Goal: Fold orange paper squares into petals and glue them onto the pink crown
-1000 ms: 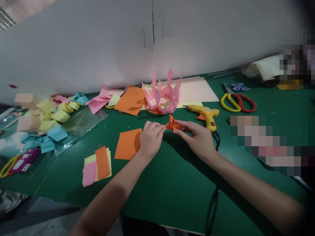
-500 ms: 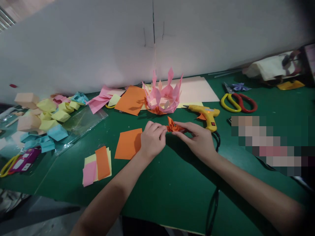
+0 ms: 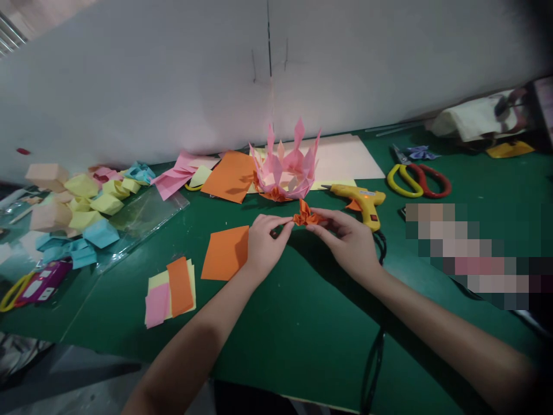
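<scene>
Between my two hands is a small orange folded-paper flower (image 3: 306, 217), raised above the green table. My left hand (image 3: 268, 242) pinches its left tip between thumb and forefinger. On the other side, my right hand (image 3: 352, 239) grips it with thumb and fingers, hiding part of its right end. Just behind stands a pink paper crown (image 3: 287, 170) with tall points and orange pieces along its base. A yellow glue gun (image 3: 365, 202) lies beyond my right hand, its small light glowing. Beside my left hand rests an orange paper square (image 3: 225, 253).
Scissors (image 3: 419, 181) with yellow and red handles lie at the right, near a purple paper piece (image 3: 422, 153). Paper strips (image 3: 179, 288) sit at front left. Several folded paper shapes (image 3: 82, 213) spread across the far left. A black cord (image 3: 375, 363) trails to the front edge.
The orange paper flower has turned a little and risen slightly, its petals now more spread. My left fingers have straightened into a thumb-and-forefinger pinch. The other things lie as before.
</scene>
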